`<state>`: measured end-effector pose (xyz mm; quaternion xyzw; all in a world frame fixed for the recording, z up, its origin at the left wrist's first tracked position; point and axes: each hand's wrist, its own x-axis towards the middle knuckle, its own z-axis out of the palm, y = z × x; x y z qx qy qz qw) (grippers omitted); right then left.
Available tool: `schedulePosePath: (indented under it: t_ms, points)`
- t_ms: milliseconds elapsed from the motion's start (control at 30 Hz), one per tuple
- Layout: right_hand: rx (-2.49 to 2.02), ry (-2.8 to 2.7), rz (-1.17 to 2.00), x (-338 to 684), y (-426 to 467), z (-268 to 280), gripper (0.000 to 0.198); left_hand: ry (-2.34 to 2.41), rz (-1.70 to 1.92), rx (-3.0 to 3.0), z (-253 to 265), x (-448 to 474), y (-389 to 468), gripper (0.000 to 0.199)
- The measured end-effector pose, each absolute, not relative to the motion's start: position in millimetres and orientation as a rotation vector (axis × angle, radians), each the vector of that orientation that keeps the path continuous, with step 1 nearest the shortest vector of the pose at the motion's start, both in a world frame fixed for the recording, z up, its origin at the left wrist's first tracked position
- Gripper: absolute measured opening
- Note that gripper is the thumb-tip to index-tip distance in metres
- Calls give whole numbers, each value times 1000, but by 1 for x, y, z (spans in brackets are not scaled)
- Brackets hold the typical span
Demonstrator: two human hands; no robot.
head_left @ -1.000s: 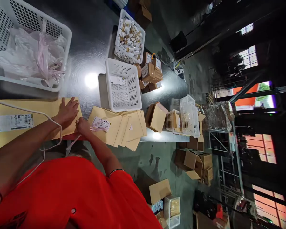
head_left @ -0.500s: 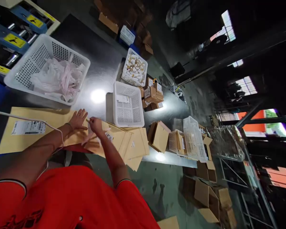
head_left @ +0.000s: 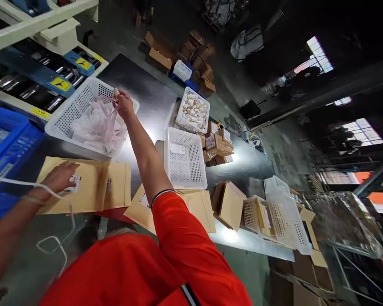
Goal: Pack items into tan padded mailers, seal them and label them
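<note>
Fingers (head_left: 116,94) at basket (head_left: 67,114) rim

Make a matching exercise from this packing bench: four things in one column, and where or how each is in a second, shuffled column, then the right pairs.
Things:
1. right hand
2. left hand
3. basket of small bottles
4. near-empty white basket

Places or states:
A. flat on a tan envelope, by its label
B. at the far end of the steel table, beside small cartons
C. pinching pink-edged plastic bags over a white basket
D. mid-table, only a paper slip inside

Pairs: 1-C, 2-A, 3-B, 4-D
</note>
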<state>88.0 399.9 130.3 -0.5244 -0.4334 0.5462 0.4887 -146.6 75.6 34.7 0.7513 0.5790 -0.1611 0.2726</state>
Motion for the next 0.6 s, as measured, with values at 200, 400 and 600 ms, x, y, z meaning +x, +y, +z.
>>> schedulePosePath:
  t_ms: [200, 400, 600]
  points:
    - [-1504, -1424, 1130, 134, 381, 125, 64, 1603, -560, 2003, 25, -141, 94, 122]
    - [-1904, -1918, 713, 188, 262, 130, 49, 1532, -674, 2126, 25, -138, 116, 106]
    - [-2150, -2210, 1010, 169, 56, 61, 43, 1482, -820, 2284, 25, -150, 119, 78]
